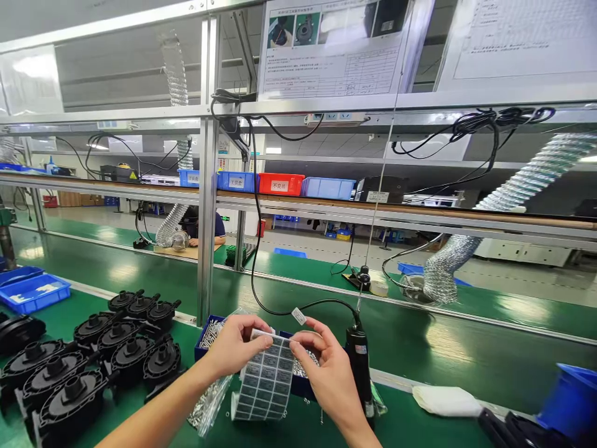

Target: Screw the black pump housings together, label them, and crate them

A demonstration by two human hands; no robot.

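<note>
My left hand (240, 342) pinches the top left edge of a roll of silver-grey labels (265, 382), with the thumb lying over its front. At the top right edge, my right hand (324, 361) is closed with thumb and fingers on the strip. A single small label (299, 316) sticks up at the tip of my right index finger. The strip hangs down from my hands and curls into a roll near the bench. Behind it are blue bins of screws (211, 335), partly hidden by my hands. Left of the roll lies a clear plastic bag (212, 404) of small metal parts.
Several black pump-like housings (74, 392) stand on the green bench at left, with a blue tray (35, 292) behind. A black electric screwdriver (358, 361) hangs right of my hand. Further right are a white cloth (446, 400) and a blue bin (569, 401). Across the line sits a person (219, 230).
</note>
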